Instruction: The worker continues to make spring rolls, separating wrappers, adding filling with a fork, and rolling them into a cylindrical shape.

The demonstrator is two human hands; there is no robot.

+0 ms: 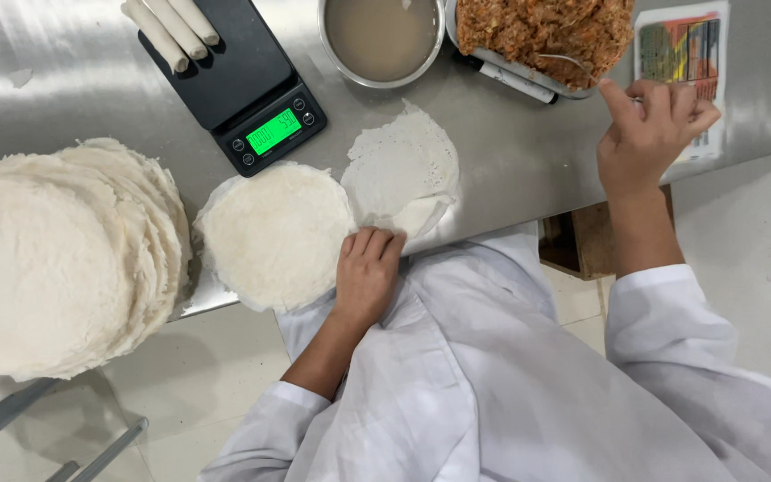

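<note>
My left hand rests palm down at the table's front edge, its fingers on the near edge of a thin lacy wrapper spread on the steel. A small stack of round white wrappers lies just left of that hand. My right hand is raised at the right with fingers curled around the handle of a metal spoon, whose bowl sits in a tray of orange-brown shredded filling. White coat sleeves cover both forearms.
A tall pile of round wrappers fills the left end. A black scale with a green display carries rolled white sticks. A steel bowl of cloudy liquid, a marker pen and a printed sheet lie at the back.
</note>
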